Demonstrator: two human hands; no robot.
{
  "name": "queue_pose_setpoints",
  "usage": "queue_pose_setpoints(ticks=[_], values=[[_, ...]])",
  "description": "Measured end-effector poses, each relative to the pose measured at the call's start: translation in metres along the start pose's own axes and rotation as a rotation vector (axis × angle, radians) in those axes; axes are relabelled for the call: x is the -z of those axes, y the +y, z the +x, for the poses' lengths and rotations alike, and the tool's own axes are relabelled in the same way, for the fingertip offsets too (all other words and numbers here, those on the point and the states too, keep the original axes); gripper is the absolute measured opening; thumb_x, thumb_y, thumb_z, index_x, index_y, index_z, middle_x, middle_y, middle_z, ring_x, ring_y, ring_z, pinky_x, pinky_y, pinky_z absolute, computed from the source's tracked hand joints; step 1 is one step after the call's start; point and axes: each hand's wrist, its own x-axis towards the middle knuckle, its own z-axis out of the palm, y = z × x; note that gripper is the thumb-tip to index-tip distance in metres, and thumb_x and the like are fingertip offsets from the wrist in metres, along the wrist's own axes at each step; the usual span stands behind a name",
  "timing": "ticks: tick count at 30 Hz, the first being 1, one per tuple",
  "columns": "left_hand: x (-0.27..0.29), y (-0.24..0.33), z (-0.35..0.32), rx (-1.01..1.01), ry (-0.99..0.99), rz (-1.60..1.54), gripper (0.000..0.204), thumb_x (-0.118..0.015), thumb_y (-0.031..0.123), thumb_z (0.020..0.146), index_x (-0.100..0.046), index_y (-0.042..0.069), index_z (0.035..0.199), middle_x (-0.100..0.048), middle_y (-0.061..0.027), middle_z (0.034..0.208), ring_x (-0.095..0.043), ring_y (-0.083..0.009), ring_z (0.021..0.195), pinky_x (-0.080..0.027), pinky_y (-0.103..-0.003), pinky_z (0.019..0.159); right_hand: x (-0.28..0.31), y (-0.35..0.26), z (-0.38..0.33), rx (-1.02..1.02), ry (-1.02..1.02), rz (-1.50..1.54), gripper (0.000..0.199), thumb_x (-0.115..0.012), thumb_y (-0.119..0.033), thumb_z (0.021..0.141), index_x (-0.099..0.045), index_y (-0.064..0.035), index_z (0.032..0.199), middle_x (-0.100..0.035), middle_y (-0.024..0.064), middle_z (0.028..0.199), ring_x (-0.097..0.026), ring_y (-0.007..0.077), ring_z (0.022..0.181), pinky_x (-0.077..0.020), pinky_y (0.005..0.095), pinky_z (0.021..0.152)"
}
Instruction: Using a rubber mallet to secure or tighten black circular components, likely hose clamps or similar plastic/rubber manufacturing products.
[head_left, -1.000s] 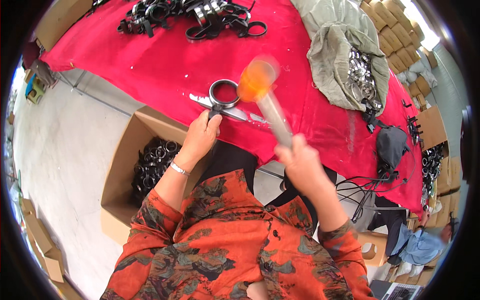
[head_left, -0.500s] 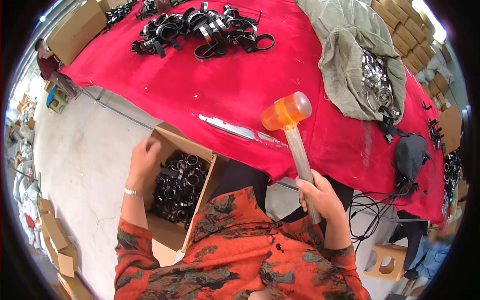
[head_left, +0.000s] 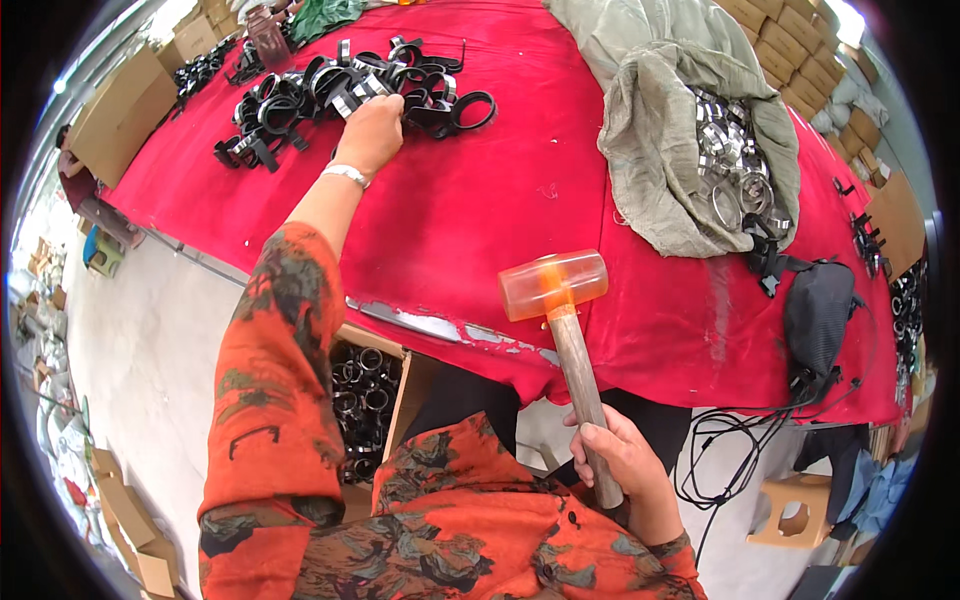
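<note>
My left hand [head_left: 372,135] reaches over the far part of the red table, its fingers bent closed on a ring clamp [head_left: 345,103] with a silver band. That clamp belongs to a loose pile of black ring clamps [head_left: 285,108]; the fingertips are partly hidden. In my right hand [head_left: 622,452], near the table's front edge, is a mallet [head_left: 578,350] gripped by its wooden handle. The mallet's translucent orange head [head_left: 553,284] points up and away from me, above the red cloth.
Below the table edge, a cardboard box [head_left: 398,400] holds many black ring clamps [head_left: 362,395]. On the right of the red table [head_left: 470,220] lies a grey-green sack [head_left: 640,150] with metal rings, beside a black pouch [head_left: 818,320] and cables [head_left: 715,465]. Another person [head_left: 85,185] stands far left.
My left hand has moved from above the box up to the clamp pile and closed on a clamp. The mallet has shifted slightly down and left, still in my right hand.
</note>
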Motion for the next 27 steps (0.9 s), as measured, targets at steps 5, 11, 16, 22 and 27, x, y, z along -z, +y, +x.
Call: queue_pose_setpoints(ticks=[5, 11, 16, 22, 27], values=[[0.042, 0.032, 0.004, 0.019, 0.17, -0.479, 0.01, -0.052, 0.0, 0.085, -0.06, 0.004, 0.088, -0.064, -0.0125, 0.074, -0.065, -0.0245, 0.068, -0.049, -0.034, 0.061, 0.009, 0.003, 0.001, -0.025, -0.066, 0.094, 0.035, -0.052, -0.026, 0.094, -0.048, 0.0017, 0.114, -0.053, 0.0056, 0.07, -0.05, 0.0127, 0.052, -0.0423, 0.0258, 0.05], [0.063, 0.034, -0.022, 0.592, 0.179, -1.053, 0.01, -0.051, -0.002, 0.09, -0.06, 0.0, 0.093, -0.063, -0.008, 0.091, -0.064, -0.0154, 0.082, -0.055, -0.027, 0.071, 0.0, 0.003, 0.005, 0.019, -0.024, 0.018, 0.035, -0.053, -0.027, 0.094, -0.047, 0.0007, 0.115, -0.052, 0.0054, 0.069, -0.05, 0.0131, 0.051, -0.0425, 0.0261, 0.049], [0.075, 0.049, -0.092, 0.611, 0.042, -1.012, 0.017, -0.047, -0.003, 0.088, -0.063, 0.001, 0.094, -0.063, -0.0042, 0.087, -0.06, -0.0108, 0.076, -0.053, -0.024, 0.064, -0.014, 0.014, 0.003, 0.047, -0.045, 0.127, 0.035, -0.056, -0.026, 0.093, -0.047, -0.0012, 0.117, -0.053, 0.0059, 0.071, -0.051, 0.0136, 0.052, -0.0447, 0.0278, 0.049], [0.087, 0.078, -0.152, 0.615, -0.222, -0.944, 0.015, -0.064, 0.015, 0.084, -0.063, 0.003, 0.092, -0.062, -0.0014, 0.08, -0.056, -0.0082, 0.069, -0.047, -0.024, 0.058, -0.023, 0.01, -0.001, 0.038, -0.011, 0.134, 0.033, -0.058, -0.026, 0.092, -0.047, -0.0034, 0.114, -0.052, 0.0041, 0.07, -0.049, 0.0116, 0.05, -0.0429, 0.0259, 0.044], [0.089, 0.107, -0.179, 0.213, -0.112, -0.624, 0.008, -0.063, 0.009, 0.084, -0.06, 0.002, 0.082, -0.056, -0.0103, 0.076, -0.053, -0.0228, 0.064, -0.043, -0.033, 0.059, -0.046, 0.006, -0.006, 0.04, 0.07, -0.071, 0.031, -0.055, -0.027, 0.094, -0.048, -0.0029, 0.111, -0.051, 0.0036, 0.069, -0.047, 0.0095, 0.048, -0.0406, 0.0246, 0.041]])
